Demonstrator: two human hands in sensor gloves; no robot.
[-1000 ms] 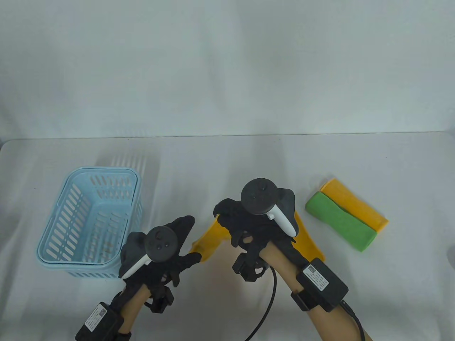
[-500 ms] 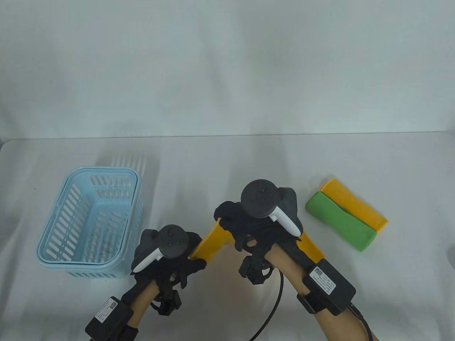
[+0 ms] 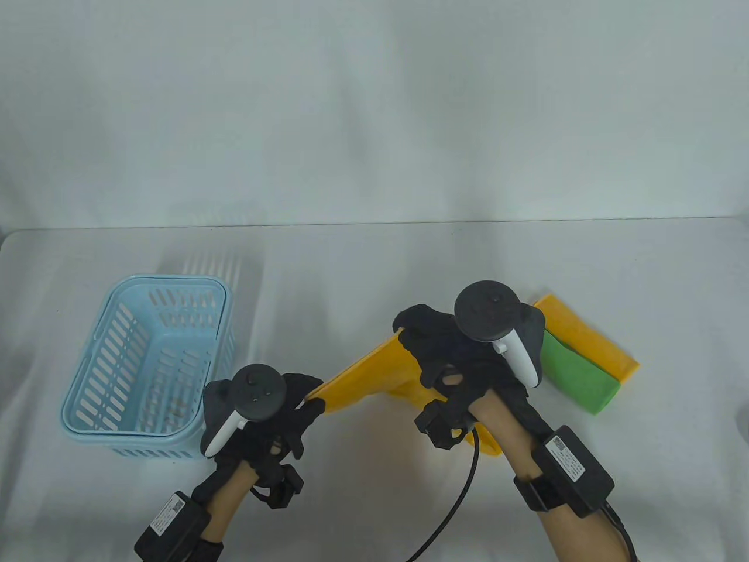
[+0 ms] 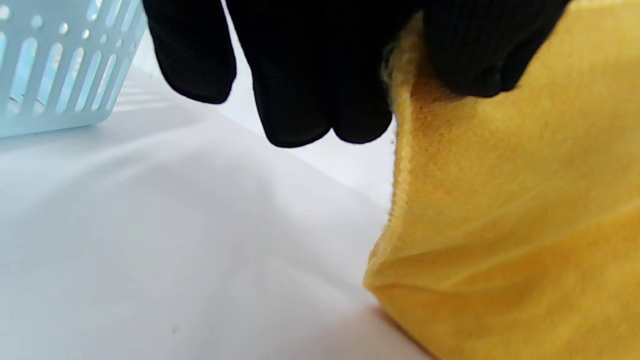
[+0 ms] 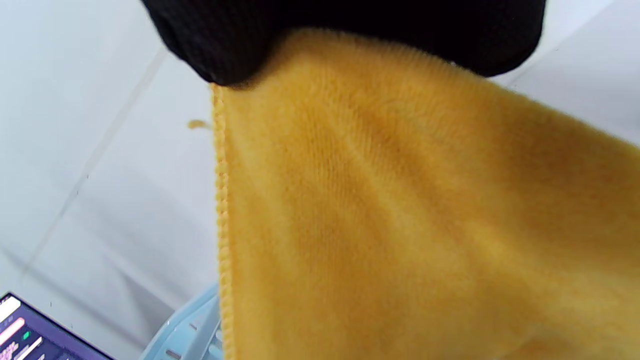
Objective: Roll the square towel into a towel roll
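Towel [image 3: 374, 374]: yellow, up off the table [image 3: 363, 263] at its top edge, stretched between both hands near the table's 6 o'clock.
Axis: the held edge runs long from 8 o'clock up to 2 o'clock, low at the left hand, high at the right; the rest of the cloth hangs and trails toward 5 o'clock under the right wrist.
Left hand [image 3: 266, 410]: pinching the towel's lower-left corner; the left wrist view has a fingertip [image 4: 470, 60] clamped on the hem, the other fingers hanging free beside it, cloth falling away to 4 o'clock of the grip.
Right hand [image 3: 462, 351]: fingers curled over the upper corner; the right wrist view shows the towel dropping straight down from under the glove, stitched hem at the left.
Grip relation: the towel spans the gap, each hand at one end of the same edge.
Basket [image 3: 146, 369]: pale blue, at 9 o'clock of the left hand, just beside it.
Spare towels: a green one [image 3: 576, 374] lying on another yellow one [image 3: 591, 339], at 3 o'clock of the right hand, partly hidden behind its tracker.
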